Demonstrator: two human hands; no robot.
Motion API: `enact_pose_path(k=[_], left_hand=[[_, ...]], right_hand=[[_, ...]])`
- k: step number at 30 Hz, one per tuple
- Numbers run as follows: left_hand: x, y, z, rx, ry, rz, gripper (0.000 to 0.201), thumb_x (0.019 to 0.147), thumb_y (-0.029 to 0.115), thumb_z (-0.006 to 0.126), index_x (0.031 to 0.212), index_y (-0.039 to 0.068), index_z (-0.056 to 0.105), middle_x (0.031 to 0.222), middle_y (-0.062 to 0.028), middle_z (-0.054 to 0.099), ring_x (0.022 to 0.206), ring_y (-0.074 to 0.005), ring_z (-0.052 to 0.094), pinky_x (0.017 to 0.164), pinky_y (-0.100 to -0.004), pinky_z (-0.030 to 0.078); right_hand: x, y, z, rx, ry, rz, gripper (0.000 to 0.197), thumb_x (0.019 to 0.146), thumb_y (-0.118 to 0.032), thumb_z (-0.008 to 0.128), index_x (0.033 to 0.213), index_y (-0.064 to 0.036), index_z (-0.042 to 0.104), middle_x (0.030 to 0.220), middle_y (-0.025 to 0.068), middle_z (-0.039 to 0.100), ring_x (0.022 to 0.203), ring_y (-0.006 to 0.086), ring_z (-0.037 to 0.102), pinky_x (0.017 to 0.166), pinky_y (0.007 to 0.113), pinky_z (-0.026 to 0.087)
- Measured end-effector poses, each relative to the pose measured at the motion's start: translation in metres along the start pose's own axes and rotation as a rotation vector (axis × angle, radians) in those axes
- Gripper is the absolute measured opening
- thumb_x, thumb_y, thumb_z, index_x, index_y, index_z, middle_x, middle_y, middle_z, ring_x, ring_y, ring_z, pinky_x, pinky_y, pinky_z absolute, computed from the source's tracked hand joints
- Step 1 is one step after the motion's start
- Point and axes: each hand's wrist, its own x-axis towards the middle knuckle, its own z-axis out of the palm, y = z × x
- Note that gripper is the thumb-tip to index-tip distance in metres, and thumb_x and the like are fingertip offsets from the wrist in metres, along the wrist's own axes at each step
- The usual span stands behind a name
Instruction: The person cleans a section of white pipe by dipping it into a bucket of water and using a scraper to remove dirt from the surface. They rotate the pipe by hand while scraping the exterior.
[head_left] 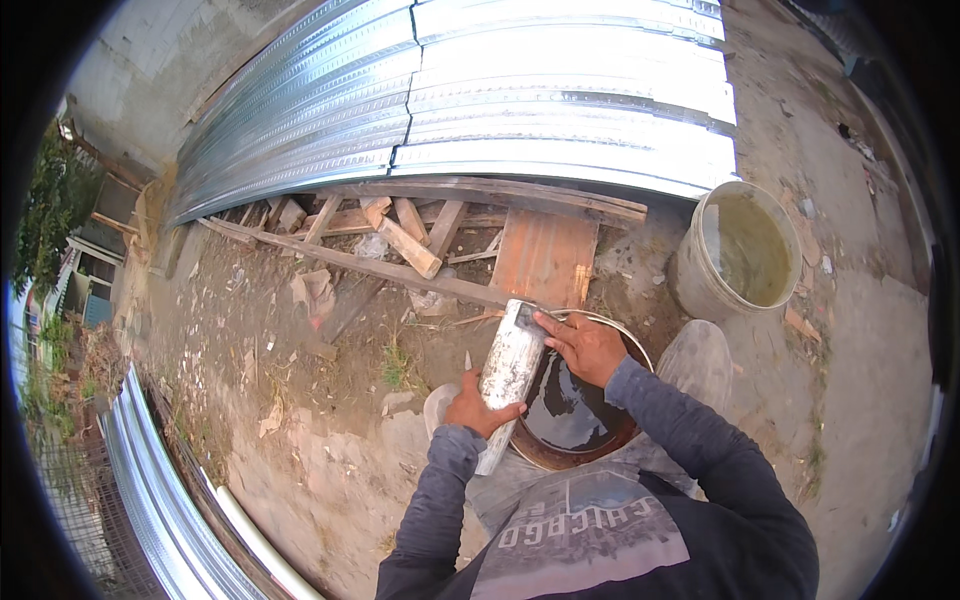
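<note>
My left hand (475, 404) is wrapped round a long, flat tool (508, 362), with the thumb across its face. The tool looks like a plasterer's float, pale with worn, dark blotches, and is tilted with its upper end away from me. At that end my right hand (592, 347) presses a small dark grey pad (525, 315) against the face. The pad is mostly covered by the fingers, so its kind is unclear. Below both hands stands a round bucket (577, 457) of dark liquid between my legs, its surface reflecting the sky.
A pale bucket (690, 262) of murky water stands at the right. Ahead lie shiny corrugated metal sheets (560, 125) on wooden beams (440, 188), with offcuts (408, 248) and a reddish board (545, 255). Metal profiles (165, 490) and a white pipe (255, 540) lie at lower left.
</note>
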Motion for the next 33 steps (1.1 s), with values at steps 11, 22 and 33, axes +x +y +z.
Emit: enact_pose_path(k=[11,22,33], left_hand=[[-0.012,0.017,0.02,0.249,0.146,-0.023,0.103,0.065,0.056,0.092,0.139,0.001,0.048,0.126,-0.0238,0.064,0.117,-0.0432,0.064,0.094,-0.0522,0.053],[-0.016,0.023,0.029,0.399,0.237,0.035,0.107,0.064,0.059,0.091,0.144,0.003,0.046,0.125,-0.0187,0.065,0.111,-0.0403,0.065,0.091,-0.0511,0.052],[-0.023,0.01,0.041,0.459,0.375,0.123,0.119,0.062,0.074,0.085,0.147,0.0,0.046,0.122,-0.0192,0.064,0.104,-0.0396,0.065,0.087,-0.0502,0.054]], right_hand=[[-0.031,-0.033,0.0,0.009,-0.148,-0.229,0.047,0.105,-0.039,0.059,0.151,-0.0345,0.055,0.108,0.0126,0.066,0.087,0.0326,0.072,0.073,0.044,0.06],[-0.009,0.008,-0.007,0.001,0.097,0.009,0.047,0.104,-0.041,0.059,0.15,-0.0334,0.057,0.103,0.0127,0.066,0.084,0.0334,0.072,0.071,0.047,0.059],[-0.041,-0.032,0.009,-0.019,-0.228,-0.298,0.047,0.107,-0.04,0.054,0.154,-0.0324,0.052,0.107,0.0121,0.066,0.088,0.0318,0.072,0.073,0.043,0.059]])
